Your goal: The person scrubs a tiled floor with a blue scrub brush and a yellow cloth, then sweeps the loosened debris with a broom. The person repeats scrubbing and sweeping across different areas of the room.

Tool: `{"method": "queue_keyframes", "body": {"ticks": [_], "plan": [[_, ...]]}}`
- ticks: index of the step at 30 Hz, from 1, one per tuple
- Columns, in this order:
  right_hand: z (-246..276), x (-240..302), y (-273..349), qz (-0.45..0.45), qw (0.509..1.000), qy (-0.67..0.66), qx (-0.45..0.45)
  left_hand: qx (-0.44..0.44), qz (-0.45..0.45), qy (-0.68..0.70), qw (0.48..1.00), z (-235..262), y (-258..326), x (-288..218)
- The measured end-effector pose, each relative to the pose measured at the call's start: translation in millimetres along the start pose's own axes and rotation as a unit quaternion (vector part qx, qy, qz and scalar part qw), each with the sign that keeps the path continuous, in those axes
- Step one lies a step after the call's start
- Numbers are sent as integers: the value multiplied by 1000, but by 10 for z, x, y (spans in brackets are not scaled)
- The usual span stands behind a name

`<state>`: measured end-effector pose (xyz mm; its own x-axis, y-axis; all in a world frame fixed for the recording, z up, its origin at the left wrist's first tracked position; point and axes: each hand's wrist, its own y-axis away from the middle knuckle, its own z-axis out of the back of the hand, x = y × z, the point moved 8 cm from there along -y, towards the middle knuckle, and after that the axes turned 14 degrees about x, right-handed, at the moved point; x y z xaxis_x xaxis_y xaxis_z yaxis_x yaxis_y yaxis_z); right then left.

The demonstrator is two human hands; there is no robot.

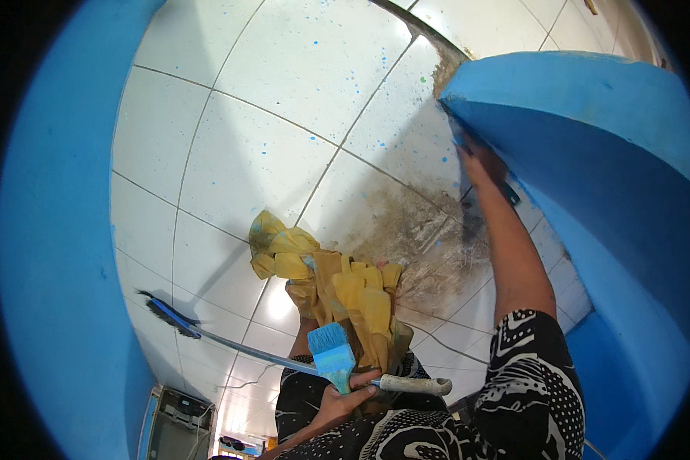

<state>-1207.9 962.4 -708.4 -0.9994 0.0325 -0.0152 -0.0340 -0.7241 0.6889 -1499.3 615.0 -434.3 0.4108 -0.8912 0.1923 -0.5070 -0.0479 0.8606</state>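
Black-and-white patterned fabric (533,368) on the person's right arm lies nearest in the head view, and the bare forearm beyond it reaches to the foot of a curved, blue-painted wall (583,123). The right hand (483,162) sits low in shadow at the wall's edge, its fingers blurred; how far they are spread, and whether they grip anything, cannot be told, though a small dark-green end of some object (511,194) shows just beside the wrist. The left hand (341,402), close to the body, has its fingers curled round the handle of a broad paintbrush with turquoise-blue bristles (332,351), and seems also to hold a long metal-shafted brush with a black-and-blue head (175,316). Crumpled yellow-brown cloth (360,295) lies beyond the paintbrush, beside a dirt-stained patch of the white tiled floor (261,138). The step in hand looks like close work by the right hand along the wall's base; the next move seems to call for a steady reach there, with both brushes held aside.
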Motion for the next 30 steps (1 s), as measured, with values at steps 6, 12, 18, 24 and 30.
{"method": "queue_keyframes", "body": {"ticks": [6,12,18,24,30], "plan": [[-52,355,-207,26,996,-79,-29,25,-20,-9,999,-2,-74,92],[234,1631,-76,89,988,-98,75,13,-32,-1,999,55,-36,0],[-157,-267,712,-173,971,-150,-67,-26,-15,4,1000,76,-47,43],[-547,-1081,907,-298,945,-67,114,-57,8,-12,998,130,-66,130],[-290,307,477,-47,994,-66,70,-98,-26,18,995,196,-100,193]]}}
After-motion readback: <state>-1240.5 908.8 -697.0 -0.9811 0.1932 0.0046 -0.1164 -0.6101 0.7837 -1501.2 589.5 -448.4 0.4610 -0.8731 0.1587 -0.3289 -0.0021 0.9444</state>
